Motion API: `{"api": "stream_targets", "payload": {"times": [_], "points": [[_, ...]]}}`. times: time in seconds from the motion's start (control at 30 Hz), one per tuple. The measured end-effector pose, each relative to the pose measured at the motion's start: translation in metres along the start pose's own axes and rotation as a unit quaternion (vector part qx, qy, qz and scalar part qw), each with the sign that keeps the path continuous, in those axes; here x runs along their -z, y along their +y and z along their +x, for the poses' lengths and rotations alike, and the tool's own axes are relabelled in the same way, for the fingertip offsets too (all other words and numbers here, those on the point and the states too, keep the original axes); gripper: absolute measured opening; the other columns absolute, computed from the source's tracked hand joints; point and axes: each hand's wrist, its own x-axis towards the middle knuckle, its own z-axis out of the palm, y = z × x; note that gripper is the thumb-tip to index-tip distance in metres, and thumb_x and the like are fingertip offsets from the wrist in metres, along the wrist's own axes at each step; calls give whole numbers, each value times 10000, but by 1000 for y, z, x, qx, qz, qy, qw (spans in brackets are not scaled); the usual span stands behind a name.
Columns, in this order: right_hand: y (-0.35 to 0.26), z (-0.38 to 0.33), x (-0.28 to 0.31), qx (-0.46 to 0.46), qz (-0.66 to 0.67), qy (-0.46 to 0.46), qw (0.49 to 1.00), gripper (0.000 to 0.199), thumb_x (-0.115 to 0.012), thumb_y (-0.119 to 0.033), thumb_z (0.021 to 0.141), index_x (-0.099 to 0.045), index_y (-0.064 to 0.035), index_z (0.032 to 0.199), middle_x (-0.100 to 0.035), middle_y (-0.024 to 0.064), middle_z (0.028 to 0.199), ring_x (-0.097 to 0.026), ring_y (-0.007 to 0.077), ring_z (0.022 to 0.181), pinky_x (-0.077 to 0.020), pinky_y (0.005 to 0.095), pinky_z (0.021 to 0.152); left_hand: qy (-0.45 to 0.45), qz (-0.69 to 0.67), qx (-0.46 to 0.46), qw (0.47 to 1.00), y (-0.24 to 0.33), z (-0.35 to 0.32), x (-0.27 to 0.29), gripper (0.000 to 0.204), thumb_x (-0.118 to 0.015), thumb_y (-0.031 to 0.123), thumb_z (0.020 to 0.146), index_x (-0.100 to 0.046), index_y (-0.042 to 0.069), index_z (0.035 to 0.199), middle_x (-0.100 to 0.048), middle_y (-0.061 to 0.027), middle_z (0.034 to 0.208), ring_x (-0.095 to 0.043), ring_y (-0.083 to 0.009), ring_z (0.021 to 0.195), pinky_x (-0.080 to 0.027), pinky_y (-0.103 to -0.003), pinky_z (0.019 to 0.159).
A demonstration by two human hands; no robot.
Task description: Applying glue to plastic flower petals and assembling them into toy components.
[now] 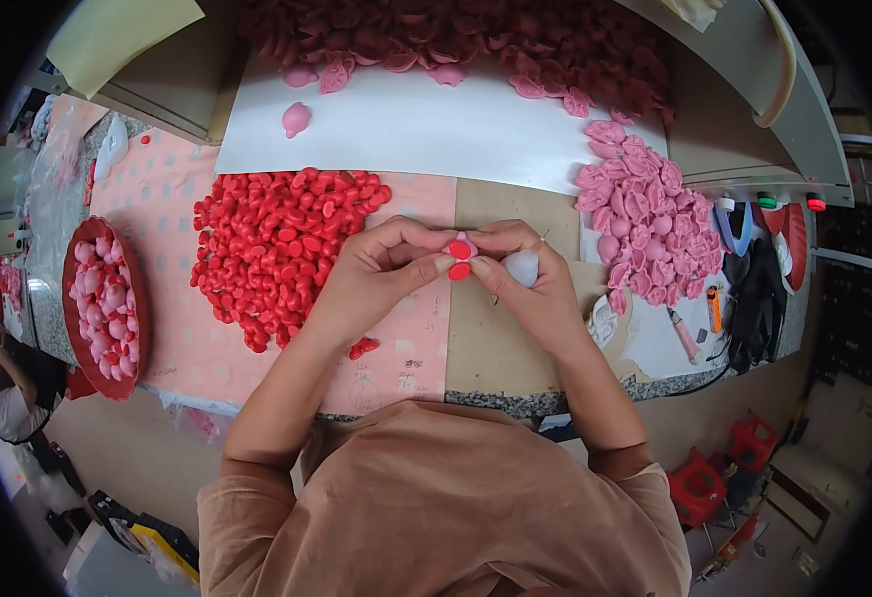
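Both my hands meet over the middle of the table around one small toy piece (pixel 461 257), pink with two round red parts. My left hand (pixel 381 271) pinches it from the left with thumb and fingers. My right hand (pixel 526 284) grips it from the right and also keeps a small pale grey object (pixel 522 267) in its palm. A heap of small red parts (pixel 277 239) lies just left of my left hand on a pink sheet (pixel 172 328). To the right of my right hand lies a pile of pink shells (pixel 645 214).
A red bowl (pixel 125 298) with finished pink and red pieces stands at the far left. More pink pieces (pixel 476 40) are heaped at the back on a white sheet (pixel 436 129). Tools, a pen and black cables (pixel 755 298) lie at the right. Another person (pixel 8 398) sits lower left.
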Motion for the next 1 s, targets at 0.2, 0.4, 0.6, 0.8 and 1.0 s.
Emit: {"api": "stream_targets", "payload": {"times": [0.2, 0.4, 0.6, 0.8, 1.0], "points": [[-2, 1, -2, -57, 45, 2, 997, 196, -622, -11, 833, -592, -18, 1026, -551, 56, 1054, -532, 119, 970, -435, 243, 820, 0, 2, 14, 1000, -2, 0, 2, 155, -597, -10, 848, -592, -2, 1003, -636, -61, 1007, -594, -97, 940, -479, -226, 824], [-5, 1, 1, -120, 77, -11, 990, 192, -635, -37, 831, -587, -23, 1016, -573, 21, 1010, -530, 77, 900, -434, 219, 758, -17, 16, 42, 999, 0, 1, 5, 173, -607, -5, 840, -581, -2, 1011, -624, -68, 1030, -589, -113, 964, -477, -237, 834], [-8, 3, 6, -134, 36, -20, 990, 179, -647, -59, 827, -585, -31, 993, -581, -1, 949, -514, 48, 814, -425, 201, 698, -55, 33, 48, 997, 2, 6, 8, 167, -596, -8, 848, -557, 1, 1010, -616, -63, 1025, -583, -107, 968, -470, -233, 838], [-6, 2, 3, -131, 29, -12, 991, 177, -652, -70, 826, -584, -31, 984, -582, -7, 921, -507, 39, 784, -415, 191, 677, -62, 75, 60, 993, 6, 7, 10, 158, -597, -10, 847, -557, 3, 999, -614, -56, 1021, -579, -102, 969, -467, -230, 840], [-5, 2, 2, -122, 31, -13, 992, 171, -646, -64, 829, -585, -28, 985, -585, -6, 925, -520, 45, 813, -425, 196, 702, -48, 80, 49, 994, 6, 7, 9, 171, -597, -51, 829, -565, -17, 993, -625, -56, 981, -590, -83, 916, -470, -204, 772]]}}
